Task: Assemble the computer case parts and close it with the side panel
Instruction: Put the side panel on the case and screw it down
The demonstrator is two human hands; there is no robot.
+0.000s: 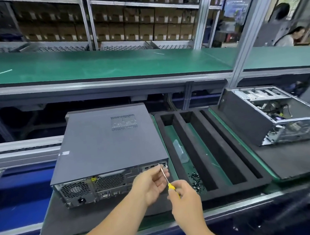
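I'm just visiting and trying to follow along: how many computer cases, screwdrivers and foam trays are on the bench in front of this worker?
Computer cases: 2, one closed and one open
Screwdrivers: 1, yellow-handled, held by the right hand and steadied by the left hand
Slotted foam trays: 1
Total: 4

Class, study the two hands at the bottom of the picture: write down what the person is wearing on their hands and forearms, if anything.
Nothing is worn. The left hand and right hand are both bare: no gloves, rings or watch can be seen. Both forearms are bare too as far as the picture's lower edge, with no sleeve, cuff or wrist strap in view. The fingers carry no tape or covers.
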